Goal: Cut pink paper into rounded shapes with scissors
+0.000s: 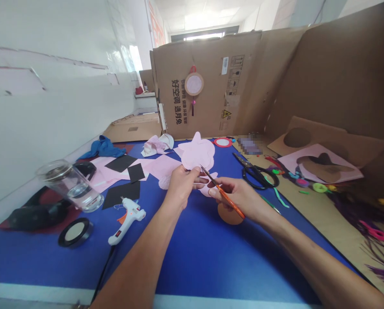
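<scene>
left hand point(183, 182): closed on the lower edge of the pink paper shape point(196, 154), thumb on top, lifting it off the table point(195, 257).
pink paper shape: rises just beyond the left hand's fingers; a smaller lobe of it sits between the two hands.
right hand point(240, 198): curled around the handles of the orange scissors point(223, 195).
orange scissors: the blades run from the right hand toward the left thumb, with the tip at the paper's edge. The blades look almost together.
brown disc point(230, 216): flat on the table, right under the right hand.
black scissors point(256, 174): on the table just beyond the right hand.
glue gun point(127, 219): on its side, well to the left of the left hand.
tape roll point(74, 231): farther left, beside the glue gun.
glass jar point(71, 184): beyond the tape roll, well away from the left hand.
</scene>
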The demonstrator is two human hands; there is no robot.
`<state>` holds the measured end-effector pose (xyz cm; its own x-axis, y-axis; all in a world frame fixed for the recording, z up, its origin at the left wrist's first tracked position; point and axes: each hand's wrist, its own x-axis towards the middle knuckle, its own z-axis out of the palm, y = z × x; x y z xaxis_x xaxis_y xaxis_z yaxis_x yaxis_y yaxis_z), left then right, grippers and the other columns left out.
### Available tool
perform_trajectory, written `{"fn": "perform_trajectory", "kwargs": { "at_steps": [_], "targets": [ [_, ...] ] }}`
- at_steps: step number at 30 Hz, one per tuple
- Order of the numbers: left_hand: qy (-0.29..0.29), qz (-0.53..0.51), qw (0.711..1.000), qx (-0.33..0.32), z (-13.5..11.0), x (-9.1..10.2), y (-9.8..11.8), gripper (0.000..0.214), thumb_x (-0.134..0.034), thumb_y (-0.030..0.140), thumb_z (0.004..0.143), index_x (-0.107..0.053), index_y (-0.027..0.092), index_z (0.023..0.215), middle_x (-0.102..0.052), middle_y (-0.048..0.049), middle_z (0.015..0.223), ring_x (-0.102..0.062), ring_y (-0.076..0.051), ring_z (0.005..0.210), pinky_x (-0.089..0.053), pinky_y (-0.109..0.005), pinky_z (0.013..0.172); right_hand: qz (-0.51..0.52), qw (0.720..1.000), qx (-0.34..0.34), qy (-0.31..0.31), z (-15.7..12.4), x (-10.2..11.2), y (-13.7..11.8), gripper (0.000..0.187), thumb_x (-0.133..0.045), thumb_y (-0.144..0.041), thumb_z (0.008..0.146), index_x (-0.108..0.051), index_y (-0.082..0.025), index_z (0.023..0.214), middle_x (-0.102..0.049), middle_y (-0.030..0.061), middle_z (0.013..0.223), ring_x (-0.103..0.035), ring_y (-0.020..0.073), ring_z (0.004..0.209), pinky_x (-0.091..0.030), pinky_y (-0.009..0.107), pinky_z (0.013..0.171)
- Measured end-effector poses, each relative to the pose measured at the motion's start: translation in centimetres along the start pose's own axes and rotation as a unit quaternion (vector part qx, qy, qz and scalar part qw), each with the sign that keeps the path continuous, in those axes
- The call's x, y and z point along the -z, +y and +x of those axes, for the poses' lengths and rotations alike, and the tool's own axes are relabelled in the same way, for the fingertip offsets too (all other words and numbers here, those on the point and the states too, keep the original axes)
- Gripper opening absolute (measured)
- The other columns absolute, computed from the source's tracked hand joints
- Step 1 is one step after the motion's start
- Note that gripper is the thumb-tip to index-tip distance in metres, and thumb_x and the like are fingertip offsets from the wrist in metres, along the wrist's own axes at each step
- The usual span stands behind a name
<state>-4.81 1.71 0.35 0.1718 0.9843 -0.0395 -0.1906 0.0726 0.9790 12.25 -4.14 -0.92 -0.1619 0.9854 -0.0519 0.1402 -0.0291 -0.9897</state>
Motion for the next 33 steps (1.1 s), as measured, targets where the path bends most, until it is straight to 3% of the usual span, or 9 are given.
{"fn": "perform_trajectory", "kwargs": {
  "at_steps": [5,9,12,21,27,33],
  "targets": [
    [0.012,0.023,1.000,-0.006,0.0,0.1,0.2,0.007,-0.069,0.020,0.090,-0.075,0.015,0.091,-0.079,-0.0117,0.086,-0.073,-0.018,0.064,-0.054,-0.027,0.060,-0.070,0.996,0.060,0.014,0.3,0.3,0.9,0.047,-0.084,-0.063,0.077,-0.077,-0.021,0.096,-0.062,-0.0015,0.074,-0.049,0.0160,0.063,-0.038,0.028,0.059],
    [0.024,0.050,0.998,-0.022,0.1,0.1,0.1,0.007,-0.068,0.018,0.088,-0.075,0.016,0.089,-0.079,-0.0106,0.084,-0.072,-0.019,0.064,-0.053,-0.027,0.058,-0.203,0.972,0.104,0.062,0.3,0.5,1.5,0.037,-0.077,-0.058,0.088,-0.077,-0.021,0.095,-0.061,-0.0019,0.074,-0.048,0.0175,0.068,-0.036,0.028,0.062],
    [0.019,0.058,0.998,-0.025,0.2,0.2,0.1,0.006,-0.071,0.019,0.087,-0.077,0.017,0.088,-0.080,-0.0109,0.085,-0.072,-0.019,0.065,-0.052,-0.027,0.058,-0.236,0.963,0.111,0.070,0.3,0.6,1.6,0.034,-0.074,-0.055,0.091,-0.076,-0.022,0.096,-0.062,-0.0014,0.075,-0.048,0.0180,0.068,-0.036,0.029,0.063],
    [0.008,0.085,0.996,-0.024,0.4,0.4,0.0,0.010,-0.070,0.019,0.085,-0.080,0.017,0.084,-0.081,-0.0125,0.090,-0.071,-0.018,0.069,-0.053,-0.026,0.059,-0.145,0.984,0.095,0.037,0.6,0.9,1.7,0.041,-0.081,-0.059,0.083,-0.076,-0.021,0.097,-0.067,-0.0003,0.079,-0.055,0.0192,0.072,-0.043,0.029,0.066],
    [-0.001,0.106,0.994,-0.021,0.3,0.4,0.2,0.013,-0.067,0.021,0.087,-0.078,0.015,0.084,-0.079,-0.0098,0.088,-0.069,-0.015,0.070,-0.053,-0.023,0.059,-0.039,0.999,0.030,-0.010,0.2,0.6,0.5,0.054,-0.086,-0.063,0.075,-0.073,-0.016,0.098,-0.057,-0.0036,0.070,-0.044,0.0120,0.058,-0.036,0.026,0.055],
    [-0.009,0.106,0.994,-0.017,0.3,0.2,0.1,0.015,-0.065,0.019,0.087,-0.075,0.015,0.077,-0.075,-0.0078,0.081,-0.067,-0.013,0.065,-0.051,-0.023,0.057,-0.015,1.000,0.013,-0.012,0.2,0.7,0.5,0.057,-0.088,-0.063,0.074,-0.073,-0.016,0.103,-0.059,-0.0028,0.072,-0.042,0.0107,0.055,-0.036,0.027,0.052]
  ]
}}
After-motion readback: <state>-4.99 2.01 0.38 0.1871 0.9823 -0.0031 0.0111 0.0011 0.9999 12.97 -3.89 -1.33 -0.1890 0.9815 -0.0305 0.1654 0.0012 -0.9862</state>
